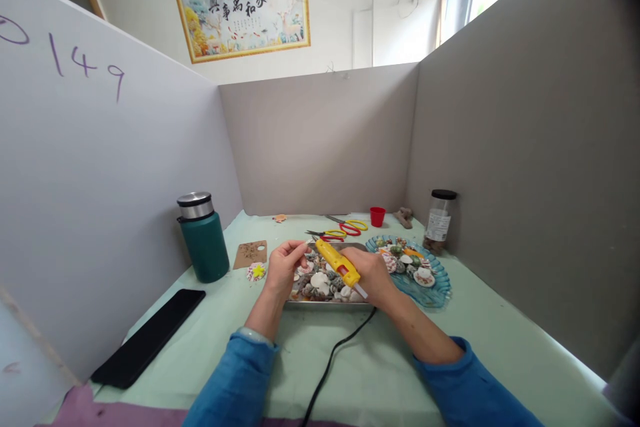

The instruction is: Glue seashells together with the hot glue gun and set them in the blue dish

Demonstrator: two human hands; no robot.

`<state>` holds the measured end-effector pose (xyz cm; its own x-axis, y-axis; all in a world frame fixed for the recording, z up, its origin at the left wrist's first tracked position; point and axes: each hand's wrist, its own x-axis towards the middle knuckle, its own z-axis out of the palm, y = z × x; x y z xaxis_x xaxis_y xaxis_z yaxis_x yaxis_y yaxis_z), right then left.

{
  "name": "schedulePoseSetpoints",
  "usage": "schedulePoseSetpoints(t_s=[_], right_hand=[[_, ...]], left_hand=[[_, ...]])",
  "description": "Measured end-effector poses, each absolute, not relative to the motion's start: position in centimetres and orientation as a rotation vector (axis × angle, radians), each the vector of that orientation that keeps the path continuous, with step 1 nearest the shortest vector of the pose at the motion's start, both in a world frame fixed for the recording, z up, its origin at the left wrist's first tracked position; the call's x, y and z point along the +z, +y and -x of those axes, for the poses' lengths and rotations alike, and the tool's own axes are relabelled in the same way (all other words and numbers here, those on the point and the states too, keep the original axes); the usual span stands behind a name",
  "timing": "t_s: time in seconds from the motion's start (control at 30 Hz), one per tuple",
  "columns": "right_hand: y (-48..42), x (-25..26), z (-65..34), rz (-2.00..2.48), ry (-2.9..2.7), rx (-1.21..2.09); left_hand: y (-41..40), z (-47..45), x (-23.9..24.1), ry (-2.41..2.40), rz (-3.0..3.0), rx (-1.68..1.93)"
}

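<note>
My right hand (369, 272) is wrapped around a yellow hot glue gun (336, 260), its nozzle angled up and left. A clear glue stick (360, 291) pokes out of the gun's back end. Close to the nozzle, my left hand (285, 268) pinches something small and pale that I cannot make out. Both hands are over a metal tray (327, 305) filled with seashells (320, 280), and they partly hide it. A black cord (336, 353) runs across the table toward me from below the right hand.
A blue glass plate (437, 290) of shells sits at right, a lidded jar (439, 221) behind it. Scissors (350, 228) and a red cup (377, 216) lie farther back. At left are a green bottle (204, 247), a black phone-like slab (150, 337) and a brown card (250, 255). Grey partitions (320, 147) surround the table.
</note>
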<state>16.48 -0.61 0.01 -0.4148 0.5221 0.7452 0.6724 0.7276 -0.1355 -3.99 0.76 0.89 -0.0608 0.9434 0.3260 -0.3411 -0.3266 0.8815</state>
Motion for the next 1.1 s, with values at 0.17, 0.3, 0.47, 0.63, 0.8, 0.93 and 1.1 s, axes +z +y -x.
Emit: schedulePoseSetpoints(t_s=[0.17,0.3,0.47,0.63,0.8,0.93,1.1], right_hand=[[-0.73,0.01,-16.14,0.895,-2.126,-0.286],[-0.70,0.03,-16.09,0.903,-2.130,-0.278],[-0.51,-0.07,-16.47,0.906,-2.114,-0.228],[-0.43,-0.04,-16.62,0.893,-2.136,-0.175],[-0.64,0.63,-16.86,1.072,-2.148,-0.146],[-0.54,0.82,-16.69,1.225,-2.255,-0.122],[-0.06,0.20,-16.22,1.220,-2.492,-0.050]], left_hand=[[0.92,3.95,0.77,0.794,-1.168,1.597],[0.93,3.89,0.81,0.799,-1.173,1.596],[0.80,3.89,0.93,0.806,-1.176,1.584],[0.81,3.89,0.90,0.819,-1.174,1.582],[1.17,4.24,0.72,0.828,-1.148,1.586],[1.44,4.68,0.75,0.840,-1.073,1.640],[1.36,4.85,1.03,0.820,-1.028,1.697]])
